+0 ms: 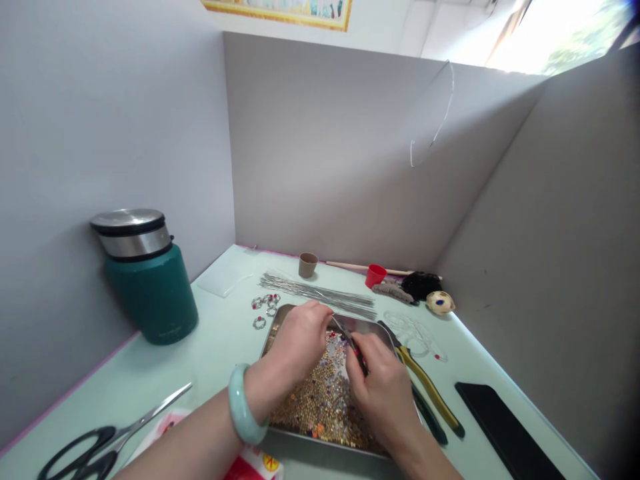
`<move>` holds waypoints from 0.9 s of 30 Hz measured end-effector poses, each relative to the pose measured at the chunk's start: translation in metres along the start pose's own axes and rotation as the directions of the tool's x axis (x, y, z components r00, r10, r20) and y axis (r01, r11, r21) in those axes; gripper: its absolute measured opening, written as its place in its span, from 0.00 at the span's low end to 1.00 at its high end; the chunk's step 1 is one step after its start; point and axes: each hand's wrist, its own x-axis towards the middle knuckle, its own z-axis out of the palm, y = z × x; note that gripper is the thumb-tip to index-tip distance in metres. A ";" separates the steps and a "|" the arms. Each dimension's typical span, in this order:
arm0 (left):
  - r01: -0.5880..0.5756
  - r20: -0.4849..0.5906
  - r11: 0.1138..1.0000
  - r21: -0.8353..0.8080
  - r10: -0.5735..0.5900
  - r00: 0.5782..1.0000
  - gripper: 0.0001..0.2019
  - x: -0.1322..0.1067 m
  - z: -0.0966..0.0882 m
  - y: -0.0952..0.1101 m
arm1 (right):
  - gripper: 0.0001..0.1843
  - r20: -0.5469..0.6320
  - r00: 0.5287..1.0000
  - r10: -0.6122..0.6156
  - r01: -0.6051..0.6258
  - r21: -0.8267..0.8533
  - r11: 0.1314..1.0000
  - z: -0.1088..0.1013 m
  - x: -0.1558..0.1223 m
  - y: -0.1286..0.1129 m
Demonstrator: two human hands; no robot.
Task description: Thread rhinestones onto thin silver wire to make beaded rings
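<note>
My left hand (304,337), with a pale green bangle (243,407) on its wrist, is over the tray's far left part. Its fingertips are pinched together on something too small to make out. In my right hand (384,383) is a pair of small pliers (343,328), fingers wrapped around the handles. The pliers' tip meets the left fingertips. Beneath both hands lies a shallow metal tray (281,313) of gold, silver and coloured beads (307,408). Several small rings of beads (259,323) lie left of the tray, and a bundle of thin wires (320,293) behind it.
Scissors (107,445) and a green flask (153,293) stand out at left. Larger pliers (433,387) rest against the tray's right side, near a black flat object (505,430). Farther back are a brown cup (308,265), a red cup (375,275) and coiled clear cord (413,333).
</note>
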 end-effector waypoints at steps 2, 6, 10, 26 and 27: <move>0.056 0.031 0.994 -0.098 -0.053 0.998 0.12 0.001 0.001 -0.003 | 0.11 0.027 0.999 0.041 -0.043 0.083 0.996 -0.001 0.001 -0.002; 0.182 0.119 0.924 -0.336 -0.150 0.981 0.13 0.004 0.003 -0.010 | 0.10 0.047 0.996 0.078 -0.085 0.175 0.981 -0.004 0.003 -0.006; 0.219 0.134 0.888 -0.405 -0.180 0.975 0.13 0.003 0.005 -0.012 | 0.11 0.010 0.999 0.034 -0.035 0.087 0.996 -0.004 0.002 -0.004; 0.291 0.142 0.874 -0.390 -0.255 0.956 0.11 -0.001 0.004 -0.001 | 0.13 0.001 1.000 0.028 -0.028 -0.062 0.998 -0.001 0.001 -0.005; 0.309 0.164 0.847 -0.433 -0.263 0.951 0.10 -0.001 0.005 -0.002 | 0.13 0.001 0.999 0.037 -0.037 -0.058 0.998 -0.001 0.001 -0.006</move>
